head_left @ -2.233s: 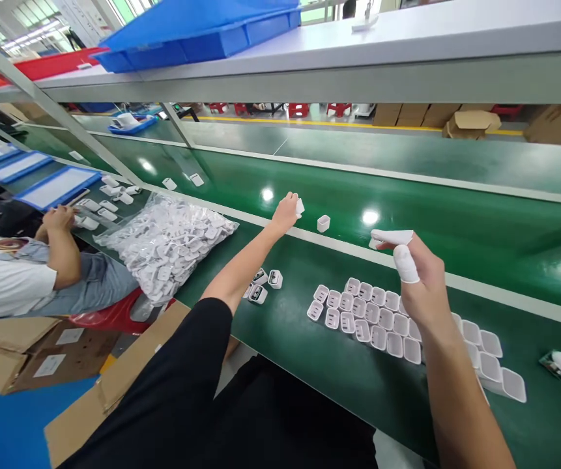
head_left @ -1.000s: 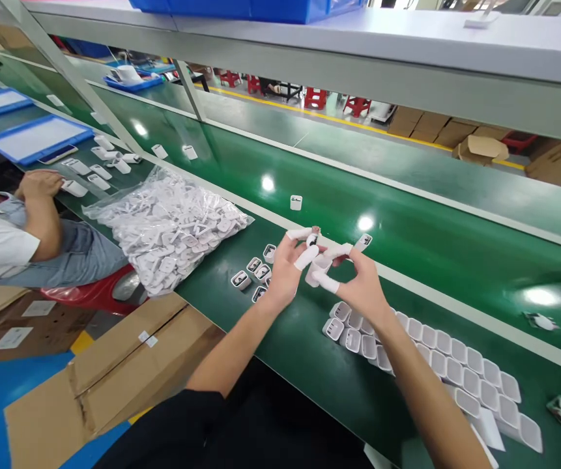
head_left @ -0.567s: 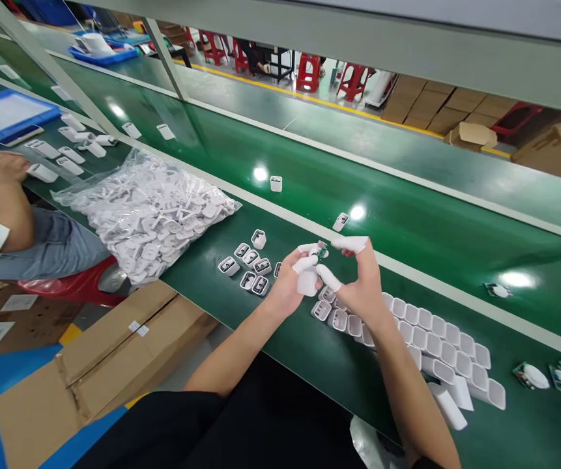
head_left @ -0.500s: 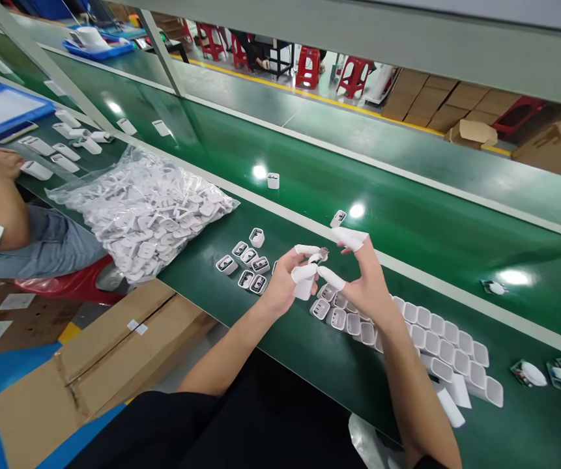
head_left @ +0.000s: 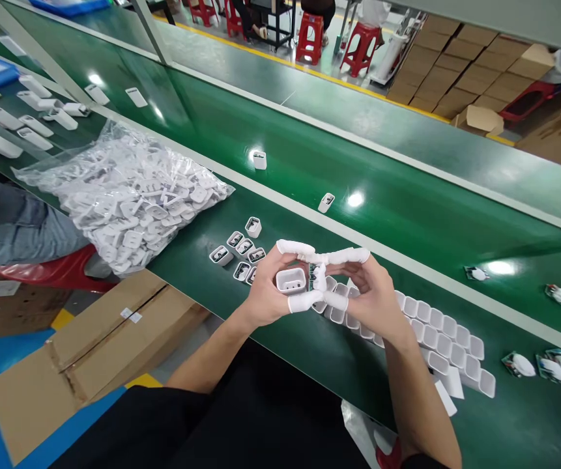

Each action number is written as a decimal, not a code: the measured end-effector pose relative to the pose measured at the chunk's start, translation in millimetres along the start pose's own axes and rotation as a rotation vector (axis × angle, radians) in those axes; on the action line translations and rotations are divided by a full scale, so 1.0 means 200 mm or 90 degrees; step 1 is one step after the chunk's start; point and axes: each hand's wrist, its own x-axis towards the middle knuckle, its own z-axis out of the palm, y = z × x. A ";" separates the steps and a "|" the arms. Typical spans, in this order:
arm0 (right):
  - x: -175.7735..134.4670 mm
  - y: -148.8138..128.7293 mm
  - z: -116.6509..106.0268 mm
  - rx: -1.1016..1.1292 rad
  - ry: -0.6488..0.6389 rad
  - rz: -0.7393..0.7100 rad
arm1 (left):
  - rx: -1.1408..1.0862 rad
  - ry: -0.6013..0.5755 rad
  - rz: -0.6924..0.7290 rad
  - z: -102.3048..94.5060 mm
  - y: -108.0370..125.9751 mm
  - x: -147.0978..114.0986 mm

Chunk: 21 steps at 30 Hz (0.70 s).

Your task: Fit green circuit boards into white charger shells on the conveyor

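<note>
My left hand has an open white plastic case held in the crook of its fingers, its hollow side facing up. Between the fingertips of both hands sits a small circuit board with a white part on it. My right hand pinches this board from the right. White finger covers wrap several of my fingertips. Below and right of my hands, rows of white cases stand on the green bench. Left of my left hand, several cases with boards inside stand in a cluster.
A clear bag of white plastic parts lies to the left, near a seated person's leg. Several loose circuit boards lie at right. Two filled cases rest on the green belt beyond. A cardboard box stands below the bench.
My right hand has closed in from the right onto the circuit board. The case in my left hand has turned, so its open side now shows. The camera view has shifted slightly.
</note>
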 end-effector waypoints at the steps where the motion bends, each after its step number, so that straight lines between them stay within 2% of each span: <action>1: 0.00 0.01 0.00 0.013 -0.006 0.017 | 0.007 -0.005 -0.005 0.00 0.00 -0.01; 4: 0.00 0.04 0.02 0.025 -0.017 0.019 | 0.044 0.013 0.002 0.02 0.01 -0.03; 9: 0.01 0.07 0.04 0.071 0.071 -0.001 | 0.104 0.050 0.076 0.01 -0.02 -0.07; 13: 0.01 0.05 0.01 0.117 0.081 -0.024 | 0.142 0.033 0.138 -0.02 -0.07 -0.08; 16: 0.00 0.03 0.00 0.115 0.082 -0.035 | 0.151 0.003 0.101 -0.04 -0.08 -0.07; 18: -0.01 0.02 0.00 0.113 0.090 -0.036 | 0.130 0.012 0.064 -0.04 -0.08 -0.07; 21: -0.02 0.02 0.02 0.128 0.102 -0.058 | 0.166 0.071 0.115 -0.02 -0.10 -0.05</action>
